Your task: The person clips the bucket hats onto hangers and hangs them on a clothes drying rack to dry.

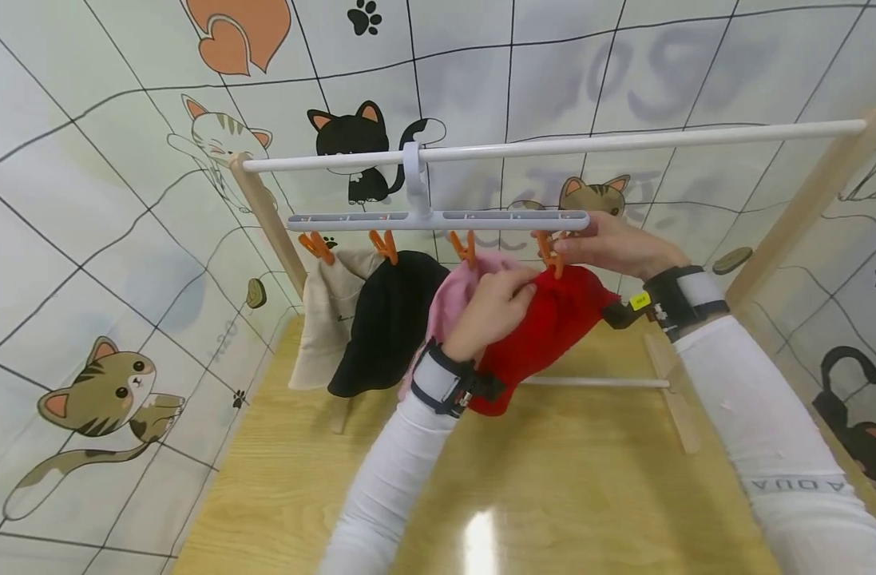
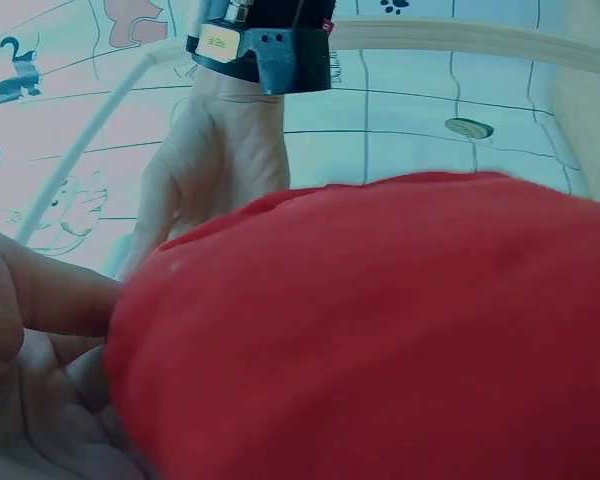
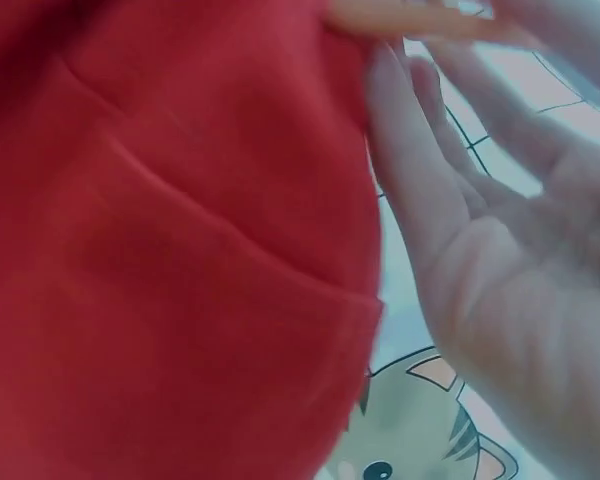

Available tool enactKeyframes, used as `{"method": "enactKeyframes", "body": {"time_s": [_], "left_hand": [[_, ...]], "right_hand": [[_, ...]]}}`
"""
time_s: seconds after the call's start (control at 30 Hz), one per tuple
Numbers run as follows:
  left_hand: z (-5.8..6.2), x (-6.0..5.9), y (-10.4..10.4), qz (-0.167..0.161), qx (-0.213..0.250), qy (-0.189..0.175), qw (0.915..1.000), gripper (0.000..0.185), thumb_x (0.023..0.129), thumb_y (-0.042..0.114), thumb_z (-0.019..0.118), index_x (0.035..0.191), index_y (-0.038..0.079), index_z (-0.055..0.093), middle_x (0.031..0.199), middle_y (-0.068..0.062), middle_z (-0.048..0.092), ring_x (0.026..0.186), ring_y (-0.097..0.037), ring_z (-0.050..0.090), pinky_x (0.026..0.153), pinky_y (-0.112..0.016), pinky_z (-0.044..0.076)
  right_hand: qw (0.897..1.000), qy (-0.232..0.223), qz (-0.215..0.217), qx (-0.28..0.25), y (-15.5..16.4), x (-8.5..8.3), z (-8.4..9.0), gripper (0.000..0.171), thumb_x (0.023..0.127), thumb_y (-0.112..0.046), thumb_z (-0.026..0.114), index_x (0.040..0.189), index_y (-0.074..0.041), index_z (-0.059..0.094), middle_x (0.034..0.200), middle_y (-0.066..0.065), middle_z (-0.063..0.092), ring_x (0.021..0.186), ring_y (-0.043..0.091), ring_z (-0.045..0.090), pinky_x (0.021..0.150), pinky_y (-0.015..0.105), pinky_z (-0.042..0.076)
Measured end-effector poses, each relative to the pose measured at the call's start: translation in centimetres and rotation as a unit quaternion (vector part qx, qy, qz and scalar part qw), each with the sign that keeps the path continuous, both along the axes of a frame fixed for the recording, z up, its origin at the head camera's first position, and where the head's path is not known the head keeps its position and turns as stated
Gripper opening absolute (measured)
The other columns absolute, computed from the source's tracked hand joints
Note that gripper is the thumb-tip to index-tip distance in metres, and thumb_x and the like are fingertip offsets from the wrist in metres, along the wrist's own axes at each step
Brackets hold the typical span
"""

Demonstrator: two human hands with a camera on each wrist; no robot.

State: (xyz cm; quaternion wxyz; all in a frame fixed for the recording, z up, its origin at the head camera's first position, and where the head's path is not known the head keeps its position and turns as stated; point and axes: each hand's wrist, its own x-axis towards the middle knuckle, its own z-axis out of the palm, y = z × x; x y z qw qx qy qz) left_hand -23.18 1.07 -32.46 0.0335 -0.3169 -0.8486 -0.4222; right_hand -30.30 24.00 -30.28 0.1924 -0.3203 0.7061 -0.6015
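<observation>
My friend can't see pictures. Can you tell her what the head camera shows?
Two hands hold a red hat up to an orange clip on a white hanger. Beige, black and pink hats hang beside it.

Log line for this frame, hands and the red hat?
left hand: grips red hat | right hand: pinches orange clip | hat at clip

Bright, even light; glare patch on worktop [image 1: 481,535] near bottom edge; fisheye bending; both wrist views blurred, washed out.
</observation>
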Motion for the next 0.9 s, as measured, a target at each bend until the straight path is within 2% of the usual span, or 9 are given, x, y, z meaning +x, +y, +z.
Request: {"method": "enactKeyframes", "body": {"time_s": [0.07, 0.2, 0.3, 0.4, 0.47, 0.57, 0.7, 0.73, 0.9], "left_hand": [[-0.4, 0.0, 0.1, 0.005, 0.002, -0.004, 1.0000, 0.025, 0.097, 0.007, 0.053, 0.120, 0.003, 0.063, 0.085, -0.008, 0.066, 0.062, -0.012, 0.059, 0.058, -0.019, 0.049], [-1.3, -0.1, 0.4, 0.015, 0.003, -0.015, 0.9998, 0.027, 0.097, 0.009, 0.055, 0.123, 0.004, 0.059, 0.097, -0.009, 0.069, 0.078, -0.013, 0.066, 0.068, -0.018, 0.051], [-2.0, 0.1, 0.5, 0.020, 0.012, -0.031, 0.9992, 0.032, 0.096, 0.010, 0.057, 0.128, 0.004, 0.056, 0.112, -0.009, 0.068, 0.094, -0.016, 0.067, 0.078, -0.022, 0.052], [-2.8, 0.4, 0.3, 0.016, 0.031, -0.055, 0.9979, 0.035, 0.096, 0.009, 0.058, 0.130, 0.005, 0.054, 0.115, -0.010, 0.067, 0.096, -0.017, 0.066, 0.077, -0.022, 0.052], [-3.4, 0.7, -0.1, 0.014, 0.043, -0.064, 0.9969, 0.036, 0.095, 0.006, 0.057, 0.130, 0.004, 0.053, 0.116, -0.011, 0.066, 0.095, -0.016, 0.065, 0.072, -0.021, 0.052], [-4.4, 1.0, -0.8, 0.017, 0.056, -0.055, 0.9968, 0.034, 0.094, 0.002, 0.057, 0.128, 0.002, 0.055, 0.117, -0.012, 0.066, 0.084, -0.016, 0.064, 0.064, -0.021, 0.051], [-5.3, 1.6, -1.5, 0.016, 0.076, -0.041, 0.9961, 0.029, 0.093, -0.001, 0.056, 0.122, 0.000, 0.059, 0.115, -0.012, 0.066, 0.083, -0.016, 0.060, 0.072, -0.020, 0.050], [-5.5, 1.8, -1.6, 0.016, 0.080, -0.040, 0.9959, 0.028, 0.093, -0.001, 0.056, 0.120, 0.001, 0.060, 0.114, -0.012, 0.066, 0.089, -0.015, 0.059, 0.077, -0.019, 0.049], [-5.7, 3.1, -1.9, 0.000, 0.099, -0.061, 0.9933, 0.026, 0.093, -0.002, 0.056, 0.118, 0.001, 0.062, 0.113, -0.011, 0.066, 0.092, -0.016, 0.057, 0.080, -0.021, 0.049]], "right_hand": [[1.000, 0.005, -0.024, -0.002, -0.3, 0.2, -0.1, 0.035, 0.096, 0.000, 0.053, 0.130, -0.010, 0.052, 0.111, 0.014, 0.055, 0.103, 0.028, 0.053, 0.094, 0.035, 0.046], [0.995, 0.044, -0.087, 0.013, -0.6, 0.7, -0.3, 0.037, 0.096, -0.007, 0.058, 0.131, -0.009, 0.049, 0.112, 0.015, 0.058, 0.102, 0.030, 0.054, 0.093, 0.036, 0.044], [0.985, 0.082, -0.145, 0.039, -0.6, 1.1, -0.3, 0.038, 0.094, -0.015, 0.062, 0.131, -0.010, 0.054, 0.114, 0.012, 0.062, 0.103, 0.028, 0.056, 0.092, 0.040, 0.041], [0.976, 0.098, -0.187, 0.055, -0.5, 1.4, -0.4, 0.036, 0.095, -0.020, 0.063, 0.129, -0.013, 0.056, 0.116, 0.009, 0.063, 0.105, 0.026, 0.057, 0.091, 0.045, 0.042], [0.973, 0.101, -0.201, 0.056, -0.6, 1.4, -0.5, 0.036, 0.095, -0.021, 0.062, 0.129, -0.012, 0.056, 0.116, 0.009, 0.063, 0.105, 0.025, 0.058, 0.090, 0.043, 0.044], [0.971, 0.100, -0.212, 0.044, -0.6, 1.3, -0.7, 0.036, 0.095, -0.021, 0.062, 0.129, -0.011, 0.056, 0.115, 0.009, 0.063, 0.105, 0.024, 0.058, 0.086, 0.038, 0.048], [0.969, 0.107, -0.222, 0.030, -0.2, 1.0, -1.4, 0.038, 0.096, -0.022, 0.061, 0.131, -0.008, 0.055, 0.117, 0.007, 0.063, 0.104, 0.023, 0.057, 0.083, 0.031, 0.049], [0.968, 0.109, -0.226, 0.023, -0.1, 1.0, -1.6, 0.038, 0.096, -0.022, 0.061, 0.130, -0.007, 0.055, 0.118, 0.007, 0.063, 0.104, 0.024, 0.057, 0.082, 0.031, 0.049], [0.960, 0.121, -0.252, -0.001, 1.1, 1.2, -2.7, 0.038, 0.097, -0.021, 0.058, 0.134, -0.011, 0.056, 0.122, 0.006, 0.063, 0.108, 0.024, 0.055, 0.083, 0.027, 0.047]]}}
